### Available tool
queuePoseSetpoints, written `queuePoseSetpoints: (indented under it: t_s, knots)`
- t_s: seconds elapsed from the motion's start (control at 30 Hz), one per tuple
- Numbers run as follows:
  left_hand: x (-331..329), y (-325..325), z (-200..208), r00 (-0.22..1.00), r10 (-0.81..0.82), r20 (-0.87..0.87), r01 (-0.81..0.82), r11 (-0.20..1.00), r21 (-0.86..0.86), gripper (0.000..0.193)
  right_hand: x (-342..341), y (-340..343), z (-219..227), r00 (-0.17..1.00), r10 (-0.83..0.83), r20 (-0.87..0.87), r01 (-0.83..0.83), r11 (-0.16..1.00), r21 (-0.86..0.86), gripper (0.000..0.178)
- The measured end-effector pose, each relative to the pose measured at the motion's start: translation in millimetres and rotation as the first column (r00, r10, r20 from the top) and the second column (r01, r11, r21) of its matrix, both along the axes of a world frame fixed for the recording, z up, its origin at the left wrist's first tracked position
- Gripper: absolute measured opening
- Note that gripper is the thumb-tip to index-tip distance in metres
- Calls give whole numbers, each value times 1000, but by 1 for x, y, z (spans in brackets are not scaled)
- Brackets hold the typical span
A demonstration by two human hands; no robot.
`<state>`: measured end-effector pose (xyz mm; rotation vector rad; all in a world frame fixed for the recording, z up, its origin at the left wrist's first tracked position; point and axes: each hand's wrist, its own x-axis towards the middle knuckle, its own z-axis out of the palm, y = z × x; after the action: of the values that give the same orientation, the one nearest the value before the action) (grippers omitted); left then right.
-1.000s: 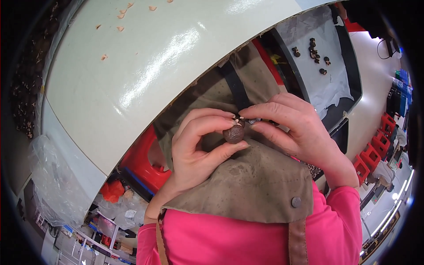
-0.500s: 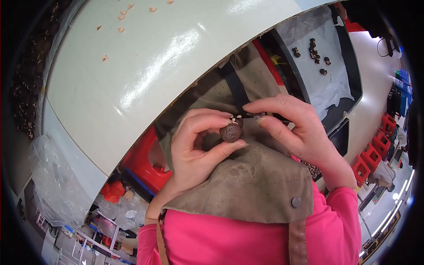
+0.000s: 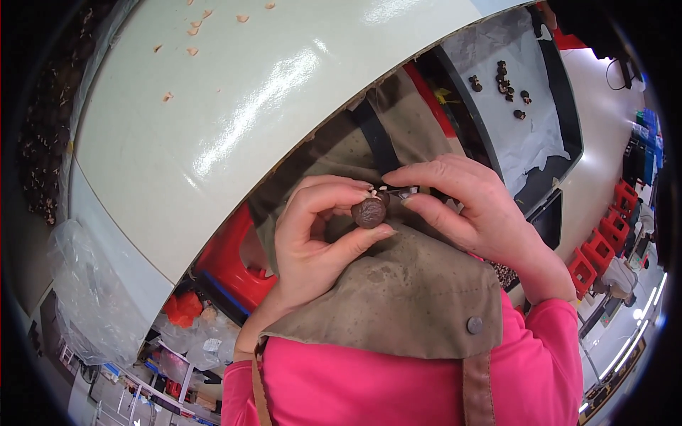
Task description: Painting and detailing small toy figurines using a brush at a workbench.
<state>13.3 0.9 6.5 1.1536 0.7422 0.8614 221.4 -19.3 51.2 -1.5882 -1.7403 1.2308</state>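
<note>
My left hand is closed over my apron, pinching a dark brown wrinkled ball-shaped piece between thumb and fingers. Pale bits show at the top of the piece, and a smaller dark lump sits behind it. From the right, my right hand grips a small dark blade-like tool with a shiny part, between thumb and forefinger. Its tip reaches the pale bits; whether it touches them I cannot tell. My other left fingers are curled behind the piece.
A pale glossy table lies ahead, with several pinkish scraps on it. To the right, a dark tray lined with white paper holds several similar brown pieces. Many more are heaped at far left. A red stool stands below the table.
My right hand has shifted slightly left, bringing the blade-like tool closer to the brown piece. My left hand keeps its grip almost unmoved.
</note>
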Motion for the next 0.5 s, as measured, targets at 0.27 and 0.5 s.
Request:
queuePoseSetpoints:
  t_s: [0.27, 0.5]
  knots:
    - [1, -1, 0, 1000, -6, -5, 6, 1000, 0, 42, 1, 0, 1, 1000, 16, -11, -16, 1000, 16, 23]
    - [1, -2, -1, 1000, -1, 23, 1, 1000, -20, 42, 0, -1, -3, 1000, 16, -21, -16, 1000, 9, 22]
